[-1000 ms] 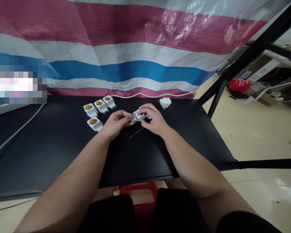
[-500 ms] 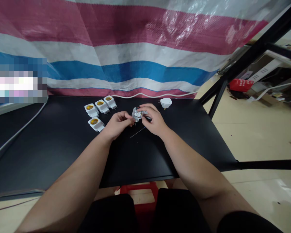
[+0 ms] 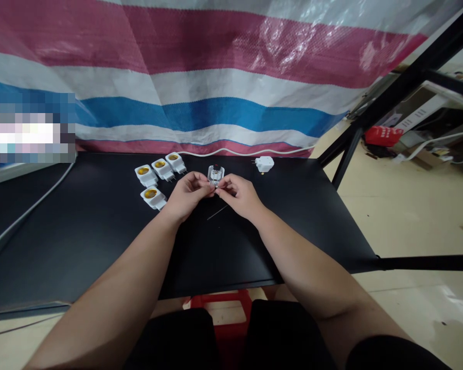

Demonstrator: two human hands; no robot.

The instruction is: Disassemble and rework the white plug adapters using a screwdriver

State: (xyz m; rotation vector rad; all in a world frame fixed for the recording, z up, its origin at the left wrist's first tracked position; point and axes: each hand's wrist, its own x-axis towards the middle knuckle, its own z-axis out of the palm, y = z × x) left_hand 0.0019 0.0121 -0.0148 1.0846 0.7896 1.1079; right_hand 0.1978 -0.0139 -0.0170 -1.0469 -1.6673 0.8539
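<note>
Pinching an open white casing (image 3: 216, 175) at its near end, both hands (image 3: 188, 194) (image 3: 241, 194) curl nearly closed, fingertips almost meeting.

1. The left hand (image 3: 188, 196) pinches an open white casing (image 3: 216, 172) near its fingertips; the right hand (image 3: 242, 195) has its fingertips there too.
2. Four white plugs (image 3: 161, 170) with gold-coloured rounds sit left of the left fingers.
3. I make out a thin rod (image 3: 217, 212) bodyward of the right fingers.
4. Past them, rightward, lies another plug (image 3: 265, 164).
</note>
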